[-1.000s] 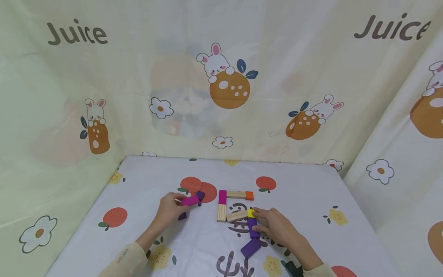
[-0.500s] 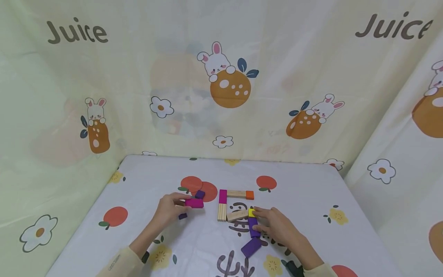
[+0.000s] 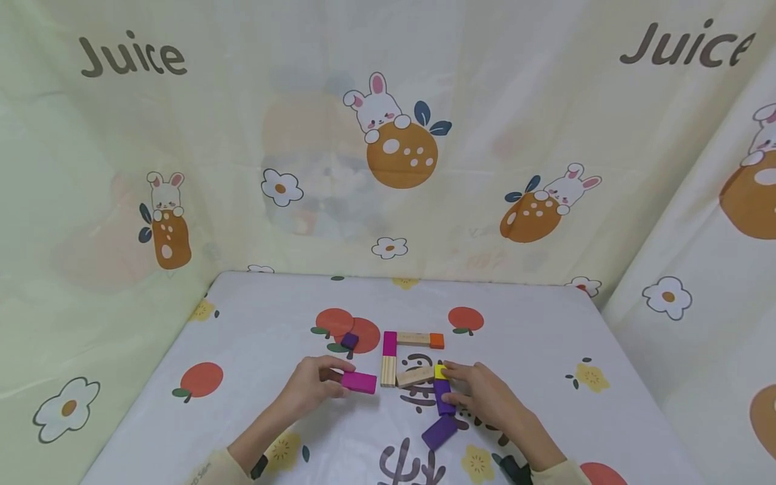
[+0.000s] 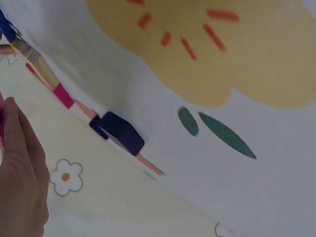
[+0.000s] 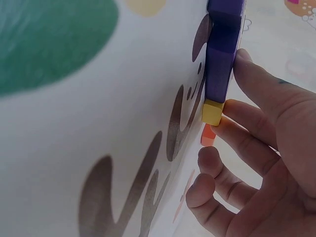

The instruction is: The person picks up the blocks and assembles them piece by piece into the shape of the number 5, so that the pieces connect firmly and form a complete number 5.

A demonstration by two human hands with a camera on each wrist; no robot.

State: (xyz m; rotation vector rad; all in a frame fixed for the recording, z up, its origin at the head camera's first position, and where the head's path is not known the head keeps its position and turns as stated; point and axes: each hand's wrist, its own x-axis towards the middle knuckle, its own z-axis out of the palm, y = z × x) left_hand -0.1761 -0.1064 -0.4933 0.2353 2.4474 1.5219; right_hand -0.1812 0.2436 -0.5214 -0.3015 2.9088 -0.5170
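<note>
My left hand (image 3: 310, 387) pinches a magenta block (image 3: 359, 382) by its left end, left of the arranged blocks. Only a sliver of that block shows in the left wrist view. My right hand (image 3: 488, 401) rests its fingertips on a yellow block (image 5: 213, 112) and its thumb against a purple block (image 5: 220, 66). Another purple block (image 3: 439, 432) lies at an angle below. A tilted plain wooden block (image 3: 415, 376) joins the yellow block to an upright wooden block (image 3: 389, 372). Above are a second magenta block (image 3: 390, 343), a wooden block (image 3: 413, 339) and an orange block (image 3: 437, 341).
A small dark purple block (image 3: 349, 341) lies on the printed tablecloth (image 3: 521, 337), left of the arrangement. Two dark blocks show in the left wrist view, the nearer dark block (image 4: 122, 133) being larger. A printed curtain (image 3: 327, 222) hangs behind the table.
My left hand has moved right and nearer to me with the magenta block, which has swung from slanted to almost level. My right hand stays at the yellow and purple blocks.
</note>
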